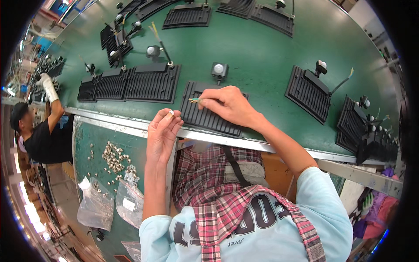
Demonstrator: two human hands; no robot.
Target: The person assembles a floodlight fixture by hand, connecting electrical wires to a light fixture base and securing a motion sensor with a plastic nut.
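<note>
A black finned lamp housing lies in front of me at the table's near edge. Its sensor, a black box with a white dome, sticks out at the far side. Over the housing, my right hand pinches a cable whose thin coloured wire ends poke out past the fingertips; the hand hides most of the cable. Just left of the housing, my left hand is raised, with a small white and brass-coloured fitting between thumb and fingers.
More finned housings with sensors and upright cables stand left, right and along the far side. On a lower green surface lie loose metal fittings and plastic bags. A gloved co-worker works at far left.
</note>
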